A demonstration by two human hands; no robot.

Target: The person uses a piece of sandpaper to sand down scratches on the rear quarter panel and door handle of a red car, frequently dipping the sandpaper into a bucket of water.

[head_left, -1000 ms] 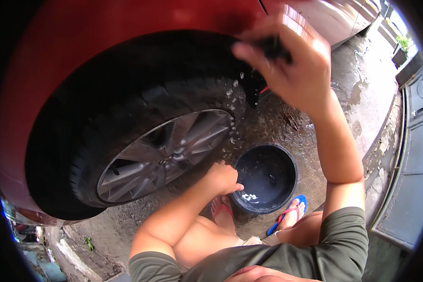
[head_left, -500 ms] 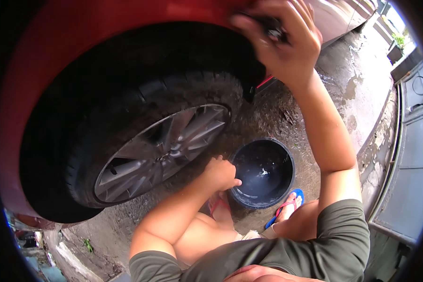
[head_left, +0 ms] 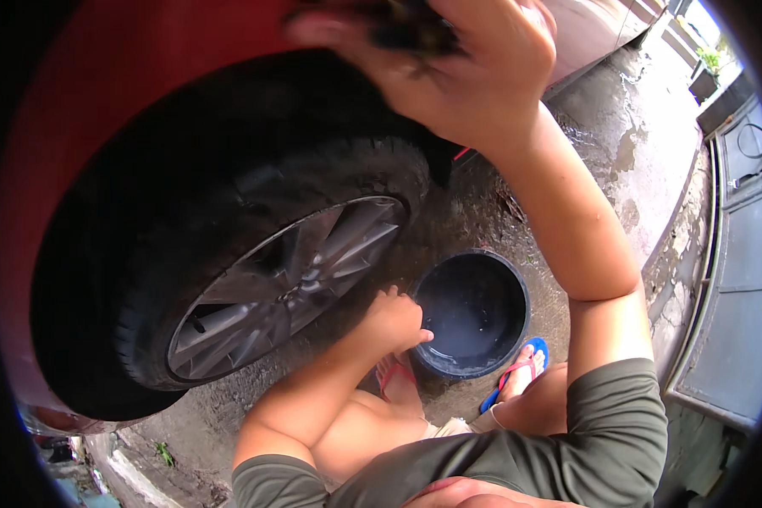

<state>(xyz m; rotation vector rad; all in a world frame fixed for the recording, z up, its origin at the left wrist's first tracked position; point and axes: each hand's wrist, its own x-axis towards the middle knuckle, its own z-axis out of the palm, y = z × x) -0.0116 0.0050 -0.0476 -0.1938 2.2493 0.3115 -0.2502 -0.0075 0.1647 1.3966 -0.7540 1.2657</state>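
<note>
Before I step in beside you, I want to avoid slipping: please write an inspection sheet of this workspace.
Surface: grey-brown concrete ground, wet-looking in patches.
Things: red-painted car body; black-tyred wheel with grey metal spokes; round dark plastic basin, apparently holding some water.
Clutter: small green weed at lower left.
Hands: left hand loosely curled beside the basin's rim, contact unclear; right hand near the view's upper edge, holding a blurred dark object.
Cables: thin dark loop on the grey panelled metal gate, possibly a cable.
Surroundings: the gate at right; green potted plant at upper right.
</note>
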